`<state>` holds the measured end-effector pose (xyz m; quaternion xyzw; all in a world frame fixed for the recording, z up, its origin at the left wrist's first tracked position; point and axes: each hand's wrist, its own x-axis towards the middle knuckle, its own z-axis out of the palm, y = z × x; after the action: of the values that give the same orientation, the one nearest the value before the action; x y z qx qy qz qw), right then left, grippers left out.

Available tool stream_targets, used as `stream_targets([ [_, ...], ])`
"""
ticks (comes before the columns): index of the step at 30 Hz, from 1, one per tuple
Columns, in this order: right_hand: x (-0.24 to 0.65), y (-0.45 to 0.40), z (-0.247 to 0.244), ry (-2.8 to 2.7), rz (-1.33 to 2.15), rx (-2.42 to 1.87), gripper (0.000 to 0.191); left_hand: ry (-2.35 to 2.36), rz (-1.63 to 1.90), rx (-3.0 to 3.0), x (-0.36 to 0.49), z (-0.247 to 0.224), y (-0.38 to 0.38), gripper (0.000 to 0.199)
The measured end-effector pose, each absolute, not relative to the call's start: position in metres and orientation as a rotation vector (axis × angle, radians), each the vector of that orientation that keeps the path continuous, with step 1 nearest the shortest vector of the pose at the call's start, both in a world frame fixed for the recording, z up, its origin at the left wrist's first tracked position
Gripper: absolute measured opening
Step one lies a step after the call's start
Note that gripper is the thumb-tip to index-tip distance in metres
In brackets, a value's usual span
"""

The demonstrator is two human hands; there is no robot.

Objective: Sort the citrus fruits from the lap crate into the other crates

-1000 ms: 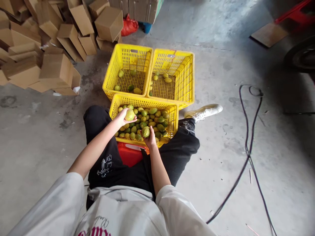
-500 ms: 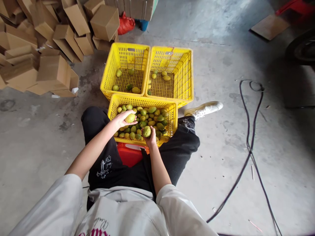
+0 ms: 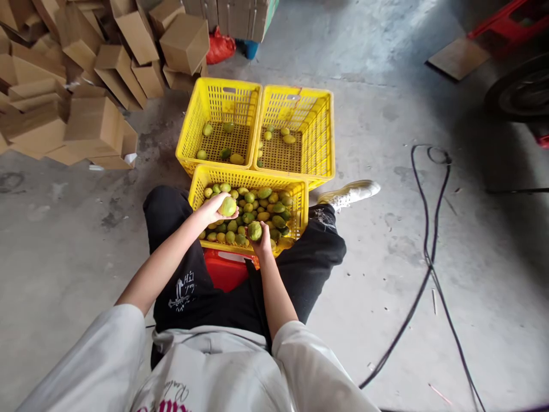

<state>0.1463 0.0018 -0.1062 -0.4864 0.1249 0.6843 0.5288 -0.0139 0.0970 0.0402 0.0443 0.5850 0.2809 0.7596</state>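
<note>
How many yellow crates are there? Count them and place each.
3: the near crate between the legs, and the left crate and right crate side by side beyond it. Any stacked underneath would be hidden.

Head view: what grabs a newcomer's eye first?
Three bright yellow crates: the near crate between the person's legs, well stocked with green and yellow fruit, and two far crates side by side beyond it, each with a few. Just above the near one, the left hand and right hand each hold one fruit.
</note>
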Motion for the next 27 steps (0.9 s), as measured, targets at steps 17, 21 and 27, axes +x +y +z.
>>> stream_targets([
  [17, 0.1466, 0.0032, -0.1050, 0.331, 1.584, -1.118, 0.017, 1.318, 0.644, 0.287, -0.0123, 0.0467, 0.0976, 0.010],
  [21, 0.1483, 0.0026, -0.1039, 0.350, 1.616, -1.099, 0.018, 1.336, 0.627, 0.293, -0.0120, 0.0436, 0.0982, 0.011],
  [27, 0.1536, 0.0015, -0.1046, 0.388, 1.704, -1.065, 0.033, 1.327, 0.630, 0.243, -0.0127, 0.0420, 0.1002, 0.014],
])
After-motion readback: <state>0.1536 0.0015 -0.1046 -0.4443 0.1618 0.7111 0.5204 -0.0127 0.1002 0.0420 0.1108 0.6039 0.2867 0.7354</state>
